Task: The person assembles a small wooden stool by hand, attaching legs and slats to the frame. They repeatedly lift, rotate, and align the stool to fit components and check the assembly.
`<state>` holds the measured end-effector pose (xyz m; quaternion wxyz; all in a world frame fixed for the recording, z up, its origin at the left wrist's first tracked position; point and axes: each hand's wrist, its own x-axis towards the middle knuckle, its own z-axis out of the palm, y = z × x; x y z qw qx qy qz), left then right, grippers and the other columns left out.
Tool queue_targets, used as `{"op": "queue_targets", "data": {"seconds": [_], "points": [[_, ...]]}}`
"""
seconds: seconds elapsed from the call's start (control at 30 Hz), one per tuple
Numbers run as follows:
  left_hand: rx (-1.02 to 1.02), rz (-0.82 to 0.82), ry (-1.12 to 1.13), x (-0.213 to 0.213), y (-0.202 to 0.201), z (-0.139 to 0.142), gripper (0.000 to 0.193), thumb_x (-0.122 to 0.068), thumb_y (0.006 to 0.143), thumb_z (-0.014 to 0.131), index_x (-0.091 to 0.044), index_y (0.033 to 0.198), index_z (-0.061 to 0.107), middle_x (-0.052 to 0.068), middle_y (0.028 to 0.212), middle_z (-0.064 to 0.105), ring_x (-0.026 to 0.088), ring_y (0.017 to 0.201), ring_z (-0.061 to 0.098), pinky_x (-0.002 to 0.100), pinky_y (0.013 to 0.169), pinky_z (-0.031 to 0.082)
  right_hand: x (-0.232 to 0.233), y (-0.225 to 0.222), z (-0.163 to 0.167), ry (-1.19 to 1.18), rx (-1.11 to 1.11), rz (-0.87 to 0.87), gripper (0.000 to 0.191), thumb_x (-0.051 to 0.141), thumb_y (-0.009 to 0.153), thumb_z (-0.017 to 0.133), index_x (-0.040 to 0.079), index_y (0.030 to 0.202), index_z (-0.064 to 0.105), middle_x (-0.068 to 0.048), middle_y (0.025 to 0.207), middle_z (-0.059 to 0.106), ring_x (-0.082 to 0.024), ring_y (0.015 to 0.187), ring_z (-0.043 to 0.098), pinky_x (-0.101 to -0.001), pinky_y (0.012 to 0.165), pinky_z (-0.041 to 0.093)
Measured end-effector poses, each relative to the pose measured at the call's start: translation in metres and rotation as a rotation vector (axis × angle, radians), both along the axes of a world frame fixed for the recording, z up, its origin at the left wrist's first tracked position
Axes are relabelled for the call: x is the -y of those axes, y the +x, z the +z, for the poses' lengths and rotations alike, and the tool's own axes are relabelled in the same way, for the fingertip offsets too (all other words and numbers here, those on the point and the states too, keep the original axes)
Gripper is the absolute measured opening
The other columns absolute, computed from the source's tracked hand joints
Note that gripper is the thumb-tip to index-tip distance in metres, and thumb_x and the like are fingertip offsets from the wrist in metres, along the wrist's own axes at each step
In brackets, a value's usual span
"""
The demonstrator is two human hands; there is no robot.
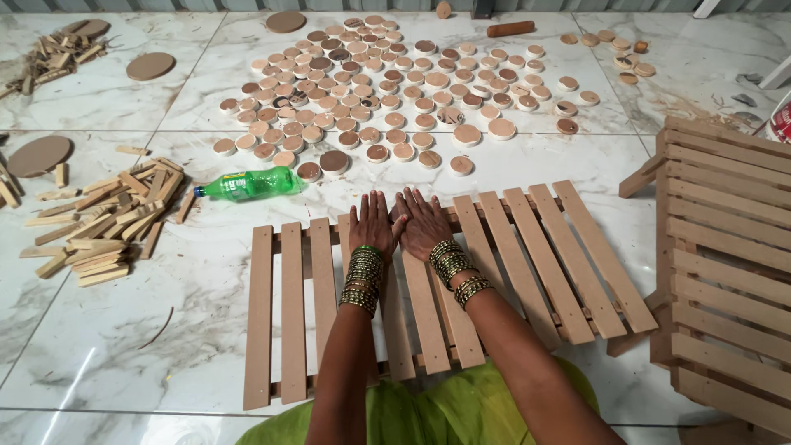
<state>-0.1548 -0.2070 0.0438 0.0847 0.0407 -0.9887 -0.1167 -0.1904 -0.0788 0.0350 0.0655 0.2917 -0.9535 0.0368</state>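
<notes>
A slatted panel (527, 255) is being pressed flat by the open left hand (375, 222) and right hand (424, 222), slats running away beyond the fingertips.

A floor (124, 330) of glossy white marble tiles with grey veining fills the view; thin dark grout lines cross it; bright light glares off the polish near its front left corner; along its far edge runs a strip of grey ribbed wall (206, 4); at the far right corner a white furniture leg (779, 72) slants down to the tiles.
</notes>
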Motion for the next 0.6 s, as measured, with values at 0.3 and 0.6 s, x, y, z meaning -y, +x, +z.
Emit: {"op": "queue_targets", "data": {"seconds": [0.3, 0.6], "points": [[0.029, -0.011, -0.051, -0.017, 0.043, -0.004, 0.085, -0.068, 0.1, 0.023, -0.011, 0.163, 0.015, 0.009, 0.171, 0.013, 0.024, 0.158, 0.008, 0.05, 0.125, 0.005, -0.024, 0.043, -0.004, 0.017, 0.016, 0.054, 0.078, 0.041, 0.098, 0.04, 0.004, 0.162, 0.016, -0.013, 0.171, 0.013, -0.029, 0.158, 0.008, -0.0537, 0.125, 0.007], [-0.049, -0.158, -0.074, -0.043, 0.153, -0.048, 0.087, -0.067, 0.1, 0.029, -0.006, 0.162, 0.017, 0.011, 0.171, 0.013, 0.025, 0.158, 0.008, 0.051, 0.125, 0.005, -0.076, 0.148, -0.022, 0.063, -0.073, 0.216, 0.083, 0.047, 0.097, 0.043, 0.002, 0.161, 0.014, -0.015, 0.17, 0.014, -0.03, 0.157, 0.006, -0.0555, 0.124, 0.003]]}}
